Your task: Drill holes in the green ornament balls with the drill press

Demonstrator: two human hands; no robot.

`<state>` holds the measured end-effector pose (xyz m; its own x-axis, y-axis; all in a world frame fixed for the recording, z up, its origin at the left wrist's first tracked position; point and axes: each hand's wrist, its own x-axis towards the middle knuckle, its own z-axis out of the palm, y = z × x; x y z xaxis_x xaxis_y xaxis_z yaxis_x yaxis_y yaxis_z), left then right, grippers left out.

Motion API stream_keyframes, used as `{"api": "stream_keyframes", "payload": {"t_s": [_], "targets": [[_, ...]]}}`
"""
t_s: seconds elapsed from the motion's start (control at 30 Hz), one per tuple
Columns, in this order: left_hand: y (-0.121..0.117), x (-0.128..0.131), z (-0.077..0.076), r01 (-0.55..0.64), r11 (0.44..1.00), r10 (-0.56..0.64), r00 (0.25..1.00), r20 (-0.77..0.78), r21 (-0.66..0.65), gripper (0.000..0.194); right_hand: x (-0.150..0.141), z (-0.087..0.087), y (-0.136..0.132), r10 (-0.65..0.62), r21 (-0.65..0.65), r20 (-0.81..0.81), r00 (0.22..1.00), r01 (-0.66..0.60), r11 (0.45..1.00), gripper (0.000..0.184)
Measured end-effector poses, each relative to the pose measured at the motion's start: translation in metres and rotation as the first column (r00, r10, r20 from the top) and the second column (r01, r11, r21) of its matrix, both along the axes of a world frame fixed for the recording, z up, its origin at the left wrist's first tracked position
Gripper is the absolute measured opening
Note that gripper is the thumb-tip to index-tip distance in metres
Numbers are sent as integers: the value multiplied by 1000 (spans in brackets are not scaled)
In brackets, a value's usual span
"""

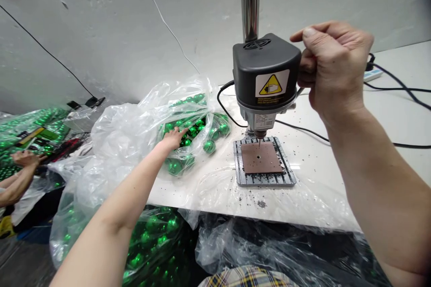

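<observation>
Green balls [193, 132] lie under and beside left fingers [183, 132]; clear bag [128, 121] presumably stops rolling. Left fingers loosely spread. Right fingers [307, 63] curl beside drill press [262, 65], likely for feed control; grip hidden, cannot tell if holding.

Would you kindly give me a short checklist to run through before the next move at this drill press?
1. Left hand away from the drill bit: ok, it is at the green balls by the clear bag.
2. Right hand firmly on a control: cannot tell, its fingers curl beside the drill head, and what they grip is hidden.
3. Brown board lying on the slotted base: ok.
4. Hole in the board uncovered: ok, no ball sits over it.
5. Table free of shavings: not ok, dark bits lie scattered around the base.
6. Drill bit stopped: cannot tell from a still picture.
</observation>
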<state>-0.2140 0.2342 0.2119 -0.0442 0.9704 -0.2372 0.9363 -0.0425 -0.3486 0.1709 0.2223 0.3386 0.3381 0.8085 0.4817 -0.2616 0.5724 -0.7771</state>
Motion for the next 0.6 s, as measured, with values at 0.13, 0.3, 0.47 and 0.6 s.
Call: {"api": "stream_keyframes", "payload": {"t_s": [0.13,0.3,0.47,0.6], "targets": [[-2,-13,-7,228,970,-230,973,14,82,64,0,-1,-1,10,24,4,1000,-10,1000,30],[4,-16,-11,91,994,-94,995,39,67,53,-1,-2,-3,17,40,7,1000,-18,999,29],[10,-14,3,15,992,-29,994,110,126,60,-1,2,-2,2,-39,4,1000,-2,999,34],[-11,0,20,-5,966,-124,868,481,259,63,0,3,-1,6,-35,7,1000,-6,999,34]]}}
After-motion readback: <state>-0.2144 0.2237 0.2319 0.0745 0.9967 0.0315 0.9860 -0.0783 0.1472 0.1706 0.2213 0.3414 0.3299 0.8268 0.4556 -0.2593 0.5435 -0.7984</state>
